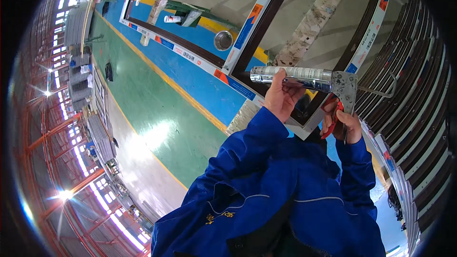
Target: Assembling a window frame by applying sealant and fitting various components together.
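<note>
Green workshop floor (157, 90), centre-left | my left hand (281, 97) curls snugly under the caulking gun (312, 75), right of centre, apparently steadying its barrel; my right hand (351, 124) wraps the red trigger (339, 107) end | taped frame (190, 57), top, lies across beams (312, 24), likely for height.

Open left of the frame (188, 54), over green floor (138, 83). Blocked right by stacked bars (414, 81), at the frame's near end by caulking gun (309, 78), under its right opening by a beam (314, 24).
</note>
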The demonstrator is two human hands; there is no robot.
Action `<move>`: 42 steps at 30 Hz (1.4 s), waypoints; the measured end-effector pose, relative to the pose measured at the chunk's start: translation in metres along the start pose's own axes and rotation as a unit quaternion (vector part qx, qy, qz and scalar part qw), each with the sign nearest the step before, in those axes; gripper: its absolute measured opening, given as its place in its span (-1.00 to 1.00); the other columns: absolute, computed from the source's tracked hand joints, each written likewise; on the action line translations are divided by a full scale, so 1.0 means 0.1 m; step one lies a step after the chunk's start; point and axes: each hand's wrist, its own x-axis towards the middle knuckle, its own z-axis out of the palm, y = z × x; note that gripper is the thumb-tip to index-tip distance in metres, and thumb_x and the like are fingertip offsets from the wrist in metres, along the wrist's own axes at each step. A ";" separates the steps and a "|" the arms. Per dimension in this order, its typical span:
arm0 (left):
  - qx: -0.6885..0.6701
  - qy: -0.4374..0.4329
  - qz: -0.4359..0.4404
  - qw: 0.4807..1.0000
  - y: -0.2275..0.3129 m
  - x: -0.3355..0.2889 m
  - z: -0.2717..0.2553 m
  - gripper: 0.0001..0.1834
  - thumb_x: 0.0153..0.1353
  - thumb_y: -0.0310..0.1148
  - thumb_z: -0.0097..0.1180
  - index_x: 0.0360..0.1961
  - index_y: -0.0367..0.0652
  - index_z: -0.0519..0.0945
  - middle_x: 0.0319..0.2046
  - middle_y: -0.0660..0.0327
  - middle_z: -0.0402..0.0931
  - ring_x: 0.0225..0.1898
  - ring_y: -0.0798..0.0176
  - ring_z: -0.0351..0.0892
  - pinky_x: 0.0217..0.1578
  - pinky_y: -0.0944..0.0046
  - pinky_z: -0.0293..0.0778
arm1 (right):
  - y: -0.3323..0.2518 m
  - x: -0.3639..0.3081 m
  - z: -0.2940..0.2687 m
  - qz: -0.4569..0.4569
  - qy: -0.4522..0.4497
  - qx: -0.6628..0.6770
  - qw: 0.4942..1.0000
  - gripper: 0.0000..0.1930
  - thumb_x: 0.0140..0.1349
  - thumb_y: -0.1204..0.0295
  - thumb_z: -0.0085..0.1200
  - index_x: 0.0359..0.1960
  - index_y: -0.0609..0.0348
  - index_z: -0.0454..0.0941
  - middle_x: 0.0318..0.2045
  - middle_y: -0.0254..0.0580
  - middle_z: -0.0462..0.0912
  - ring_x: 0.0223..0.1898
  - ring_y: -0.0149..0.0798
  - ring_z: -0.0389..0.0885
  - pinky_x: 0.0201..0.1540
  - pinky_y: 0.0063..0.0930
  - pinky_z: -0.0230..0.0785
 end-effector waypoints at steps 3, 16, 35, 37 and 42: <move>-0.009 0.003 -0.004 1.000 0.01 0.00 0.01 -0.65 0.21 -0.03 0.10 -0.30 -0.13 0.54 -0.41 0.22 0.59 -0.31 0.26 0.60 -0.20 0.21 0.57 | -0.04 -0.01 0.09 -0.012 0.011 -0.019 1.000 -0.56 0.14 0.21 0.06 -0.11 0.34 0.37 -0.60 -0.08 0.47 -0.57 -0.11 0.53 -0.51 -0.26 0.49; -0.013 -0.026 -0.003 1.000 0.06 -0.07 0.05 -0.62 0.23 -0.03 0.07 -0.27 -0.17 0.56 -0.39 0.18 0.61 -0.33 0.23 0.62 -0.21 0.23 0.58 | -0.08 -0.10 0.29 -0.040 0.040 -0.082 0.995 -0.53 0.08 0.15 0.10 -0.18 0.35 0.40 -0.60 -0.11 0.47 -0.59 -0.17 0.52 -0.53 -0.28 0.46; -0.063 -0.138 0.013 0.988 0.20 -0.23 -0.02 -0.52 0.24 0.01 0.02 -0.08 -0.20 0.48 -0.21 0.15 0.58 -0.18 0.23 0.59 -0.12 0.23 0.56 | -0.18 -0.25 0.67 -0.086 0.022 -0.206 0.975 -0.60 0.12 0.29 0.07 -0.13 0.41 0.43 -0.55 -0.10 0.51 -0.52 -0.26 0.50 -0.41 -0.45 0.37; -0.072 -0.152 0.019 0.986 0.22 -0.26 -0.04 -0.52 0.24 0.02 0.01 -0.07 -0.19 0.47 -0.20 0.16 0.58 -0.18 0.23 0.59 -0.12 0.23 0.56 | -0.18 -0.25 0.68 -0.094 0.011 -0.261 0.961 -0.58 0.14 0.26 0.03 -0.12 0.42 0.41 -0.57 -0.10 0.53 -0.53 -0.23 0.54 -0.41 -0.43 0.41; -0.105 -0.175 0.041 0.978 0.25 -0.29 -0.09 -0.51 0.25 0.02 -0.02 -0.05 -0.19 0.46 -0.19 0.17 0.57 -0.17 0.24 0.59 -0.14 0.24 0.56 | -0.17 -0.27 0.84 -0.116 -0.009 -0.297 0.948 -0.62 0.18 0.30 0.01 -0.11 0.41 0.41 -0.56 -0.09 0.52 -0.53 -0.25 0.53 -0.40 -0.45 0.35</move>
